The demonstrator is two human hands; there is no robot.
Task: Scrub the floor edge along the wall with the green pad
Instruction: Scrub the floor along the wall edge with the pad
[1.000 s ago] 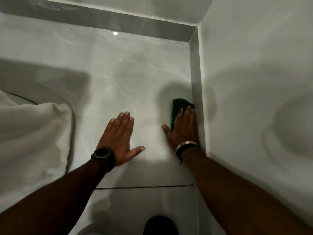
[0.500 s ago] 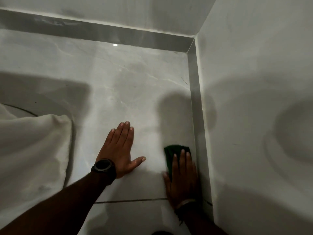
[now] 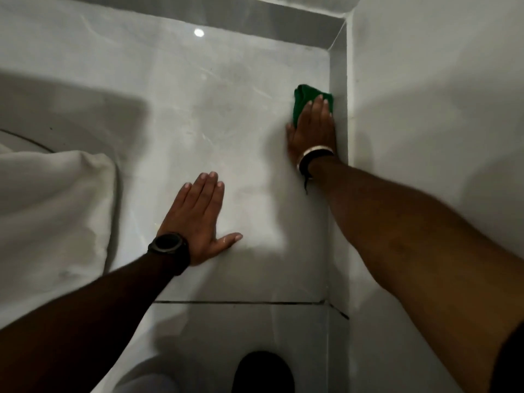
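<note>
A green pad (image 3: 302, 101) lies flat on the pale glossy floor tile, right against the grey skirting strip (image 3: 338, 89) at the foot of the right wall. My right hand (image 3: 313, 129) presses down on the pad, fingers together on top of it, only the pad's far and left parts showing. A metal bangle and dark band circle that wrist. My left hand (image 3: 200, 219) rests flat on the floor tile (image 3: 226, 131) to the left and nearer to me, fingers together, thumb out, holding nothing, with a black watch on the wrist.
White bedding (image 3: 54, 211) hangs at the left, down to the floor. The right wall (image 3: 431, 109) meets the far wall's skirting in a corner (image 3: 338, 38) just beyond the pad. A dark grout line (image 3: 241, 302) crosses the floor near me. A dark rounded shape (image 3: 262, 373) sits at the bottom edge.
My right hand has slid the green pad forward along the skirting, away from me toward the corner, after pulling it back half a second ago. My left hand stayed planted.
</note>
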